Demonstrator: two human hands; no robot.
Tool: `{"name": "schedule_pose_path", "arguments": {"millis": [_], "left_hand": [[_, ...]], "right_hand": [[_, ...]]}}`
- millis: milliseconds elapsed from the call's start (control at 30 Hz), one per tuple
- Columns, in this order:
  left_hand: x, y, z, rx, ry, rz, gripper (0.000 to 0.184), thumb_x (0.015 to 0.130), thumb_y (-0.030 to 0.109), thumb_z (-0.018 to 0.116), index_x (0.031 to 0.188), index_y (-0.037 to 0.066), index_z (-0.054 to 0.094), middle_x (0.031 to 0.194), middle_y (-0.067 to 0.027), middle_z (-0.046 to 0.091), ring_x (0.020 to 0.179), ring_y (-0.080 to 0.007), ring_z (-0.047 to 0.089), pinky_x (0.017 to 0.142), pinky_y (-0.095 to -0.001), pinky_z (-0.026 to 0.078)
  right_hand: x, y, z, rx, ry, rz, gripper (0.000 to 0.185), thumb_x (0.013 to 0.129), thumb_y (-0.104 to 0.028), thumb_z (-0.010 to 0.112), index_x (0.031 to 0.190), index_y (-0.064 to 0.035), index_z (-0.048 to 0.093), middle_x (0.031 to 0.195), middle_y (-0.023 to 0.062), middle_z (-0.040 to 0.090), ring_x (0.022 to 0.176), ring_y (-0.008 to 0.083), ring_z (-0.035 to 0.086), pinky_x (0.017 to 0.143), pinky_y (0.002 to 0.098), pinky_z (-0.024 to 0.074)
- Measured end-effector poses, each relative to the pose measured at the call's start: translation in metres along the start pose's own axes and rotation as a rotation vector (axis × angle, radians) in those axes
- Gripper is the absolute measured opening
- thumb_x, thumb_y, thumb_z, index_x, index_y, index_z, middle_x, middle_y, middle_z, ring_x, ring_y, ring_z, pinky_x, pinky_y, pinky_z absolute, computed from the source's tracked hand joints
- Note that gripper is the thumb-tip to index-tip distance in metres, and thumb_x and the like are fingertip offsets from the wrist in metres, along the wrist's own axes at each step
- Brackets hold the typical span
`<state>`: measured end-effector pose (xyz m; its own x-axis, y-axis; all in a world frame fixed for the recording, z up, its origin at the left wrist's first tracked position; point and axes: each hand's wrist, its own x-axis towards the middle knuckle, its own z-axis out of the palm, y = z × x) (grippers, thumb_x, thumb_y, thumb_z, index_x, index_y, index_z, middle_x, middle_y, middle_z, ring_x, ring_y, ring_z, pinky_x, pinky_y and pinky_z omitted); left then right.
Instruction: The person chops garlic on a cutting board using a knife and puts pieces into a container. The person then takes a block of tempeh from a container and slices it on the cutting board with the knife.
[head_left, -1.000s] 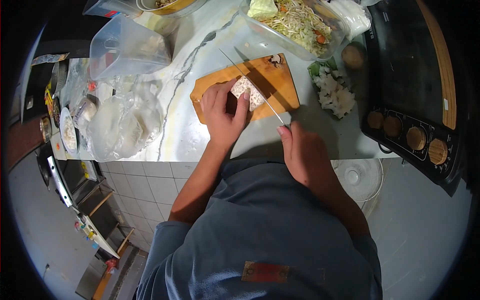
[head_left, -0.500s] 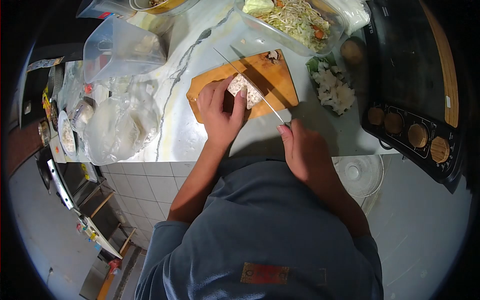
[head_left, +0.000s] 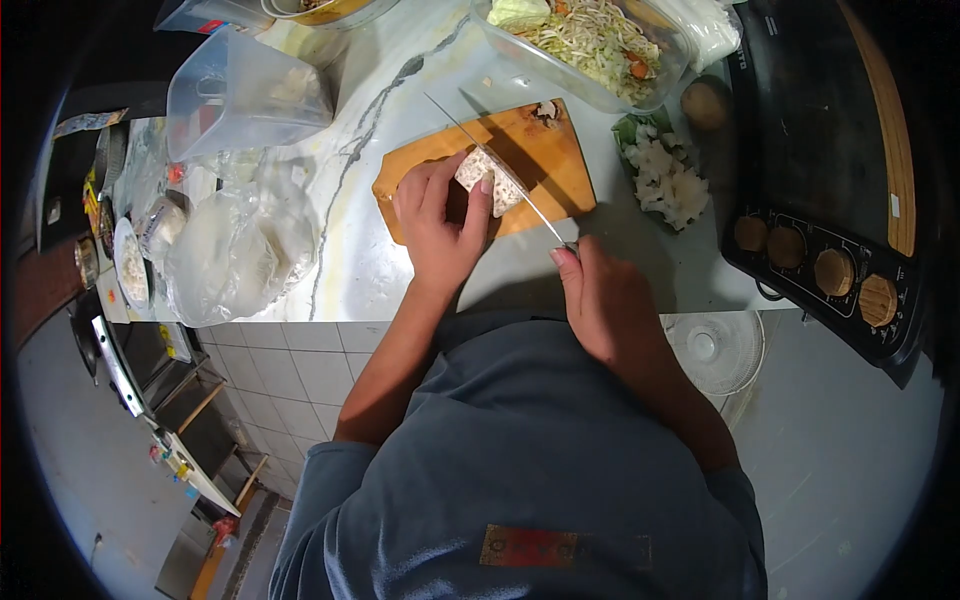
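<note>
A pale, speckled block that looks like tempeh (head_left: pixel 497 187) lies on a wooden cutting board (head_left: pixel 553 150). My left hand (head_left: pixel 444 215) is closed on the block, with fingers at its far left side and the thumb on its near face. In my right hand (head_left: pixel 608 285) is the handle of a long knife (head_left: pixel 541 215), mostly hidden by the fingers. The blade runs diagonally along the right edge of the block, its tip pointing to the upper left. I cannot tell how deep the blade sits in the block.
A clear container of bean sprouts and shredded vegetables (head_left: pixel 600 50) stands behind the board. Right of it are white chopped pieces on a leaf (head_left: pixel 667 180), a round brown item (head_left: pixel 706 102) and a black stove (head_left: pixel 810 150). Plastic bags (head_left: pixel 235 250) and a clear pitcher (head_left: pixel 235 95) are left.
Almost nothing differs. The knife and my right hand have shifted very slightly to the left; my left hand and the tempeh stay in place.
</note>
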<state>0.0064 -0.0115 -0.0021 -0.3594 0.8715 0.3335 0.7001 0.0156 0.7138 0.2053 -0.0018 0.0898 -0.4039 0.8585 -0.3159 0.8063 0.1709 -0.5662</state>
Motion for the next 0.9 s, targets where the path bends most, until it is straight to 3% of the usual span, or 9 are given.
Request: {"name": "schedule_pose_path", "arguments": {"millis": [900], "left_hand": [[0.0012,0.0012,-0.0002,0.011,-0.001,0.013,0.033,0.088,0.020,0.074,0.117,0.006,0.071,0.100,-0.0103,0.065,0.100,-0.0289,0.059,0.092,-0.0402,0.040]], "right_hand": [[0.0073,-0.0029,-0.0065,-0.020,-0.081,0.069,0.038,0.106,-0.034,0.052,0.090,0.0003,0.057,0.069,0.0252,0.065,0.069,0.0449,0.068,0.062,0.0526,0.0536]]}}
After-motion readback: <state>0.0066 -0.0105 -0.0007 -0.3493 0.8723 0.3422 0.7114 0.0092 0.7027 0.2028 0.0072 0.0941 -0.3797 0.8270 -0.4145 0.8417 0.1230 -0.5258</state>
